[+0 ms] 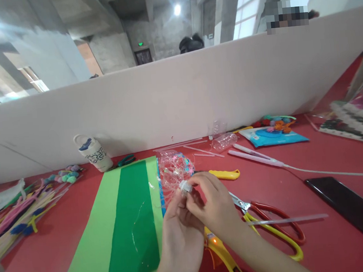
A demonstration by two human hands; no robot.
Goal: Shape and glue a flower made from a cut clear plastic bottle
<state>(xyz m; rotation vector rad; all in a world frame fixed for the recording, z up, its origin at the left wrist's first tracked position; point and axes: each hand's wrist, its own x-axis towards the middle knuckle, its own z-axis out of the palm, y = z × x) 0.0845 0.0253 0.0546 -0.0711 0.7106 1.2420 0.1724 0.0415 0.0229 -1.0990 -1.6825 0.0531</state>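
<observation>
A small white ribbed piece, which looks like a bottle cap (185, 187), is pinched between the fingertips of both hands. My left hand (182, 233) supports it from below, palm turned up. From the right, my right hand (214, 198) closes thumb and forefinger on it. Just beyond lies a tangle of clear plastic strips (175, 167) with small coloured bits. A yellow glue gun (223, 255) with a glowing orange light lies partly hidden under my right wrist. Scissors (273, 225) with red and yellow handles rest to the right.
Green sheets (135, 224) lie left of my hands. Further left are pipe cleaners (19, 213) and a white tumbler (96, 154). Rightward are a yellow cutter (225, 174), a hair straightener (256, 157), a wipes pack (273, 136) and a black phone (350, 210). A white partition (166, 103) stands behind.
</observation>
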